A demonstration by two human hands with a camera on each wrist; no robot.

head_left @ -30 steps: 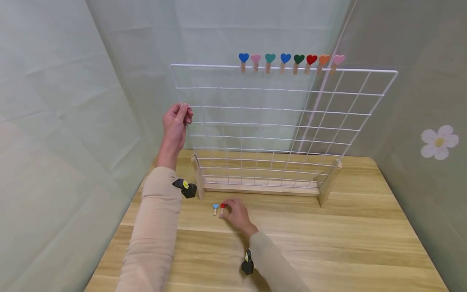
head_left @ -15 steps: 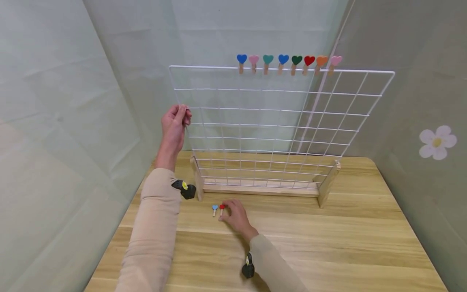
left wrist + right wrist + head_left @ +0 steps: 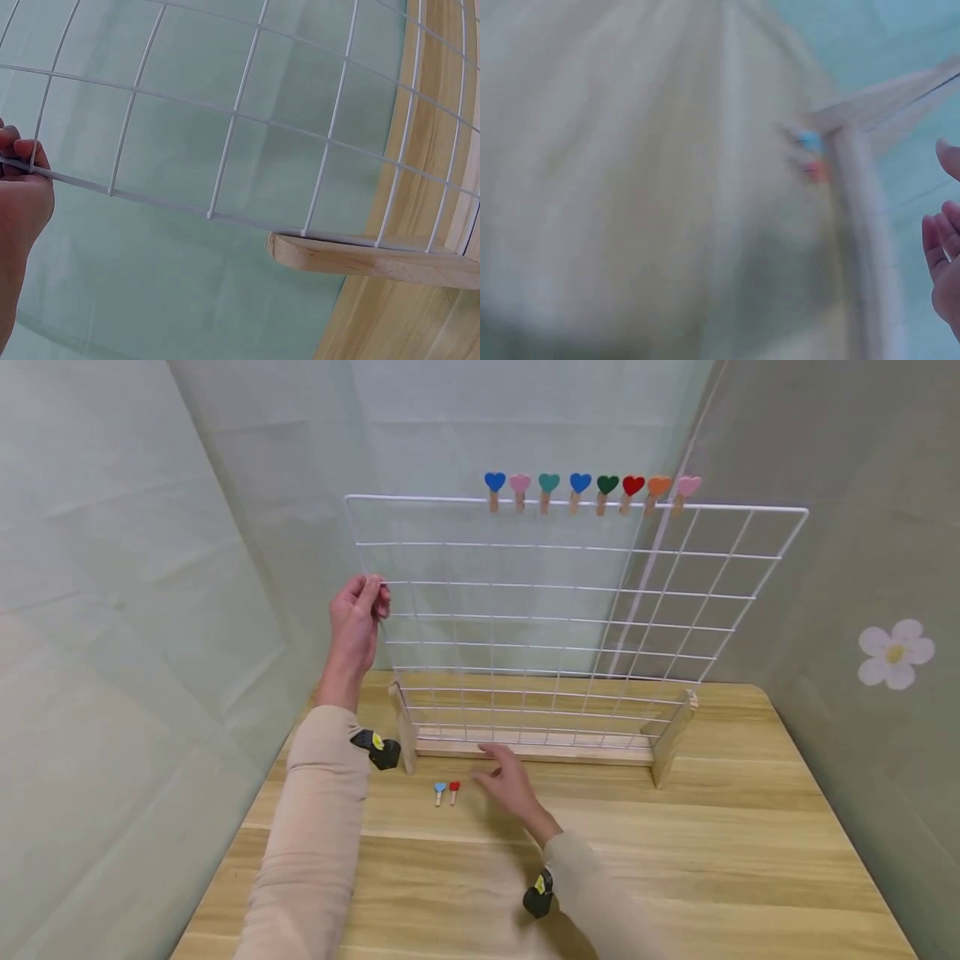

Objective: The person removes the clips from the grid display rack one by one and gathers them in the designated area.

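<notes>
A white wire grid (image 3: pixel 570 610) stands upright in a wooden base (image 3: pixel 532 747) on the table. My left hand (image 3: pixel 358 614) grips the grid's left edge wire, also seen in the left wrist view as the left hand (image 3: pixel 19 195) curled round the wire. Several heart-topped pegs (image 3: pixel 585 492) are clipped along the top wire. A blue-heart peg (image 3: pixel 439 792) and a red-heart peg (image 3: pixel 453 791) lie on the table in front of the base. My right hand (image 3: pixel 510 781) hovers to their right with fingers spread, holding nothing. The right wrist view is blurred.
The wooden table (image 3: pixel 675 860) is enclosed by pale green fabric walls. A white flower decoration (image 3: pixel 896 652) is on the right wall. Black wrist cameras (image 3: pixel 378 749) sit on both sleeves.
My right hand has let go of the red-heart peg and moved right and up from it, fingers spreading. The left hand keeps its hold on the grid.
</notes>
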